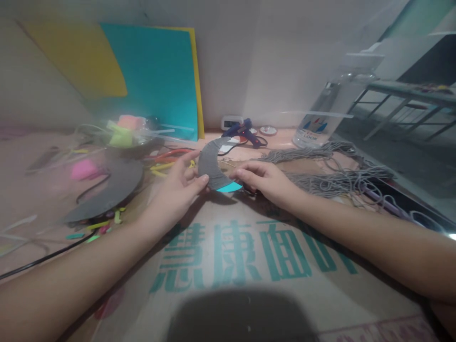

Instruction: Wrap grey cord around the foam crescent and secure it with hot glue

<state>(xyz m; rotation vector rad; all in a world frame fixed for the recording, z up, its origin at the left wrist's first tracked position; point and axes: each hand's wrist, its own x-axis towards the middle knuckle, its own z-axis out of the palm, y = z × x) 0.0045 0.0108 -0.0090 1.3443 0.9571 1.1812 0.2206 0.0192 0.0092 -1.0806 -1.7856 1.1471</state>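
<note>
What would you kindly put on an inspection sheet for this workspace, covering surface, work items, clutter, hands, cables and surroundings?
Surface: cardboard with large green printed characters.
Work items: grey crescent, finely ridged, with a turquoise section showing at its lower right end.
Clutter: grey yarn spread at right; blue glue gun behind the crescent; pink lump at left, blurred.
Hands: left hand pinches the crescent's left side; right hand is at its lower right end, grip unclear.
Cables: black cable left of the left forearm.
Surroundings: turquoise sheet upright against the wall; clear bottle at back right.
</note>
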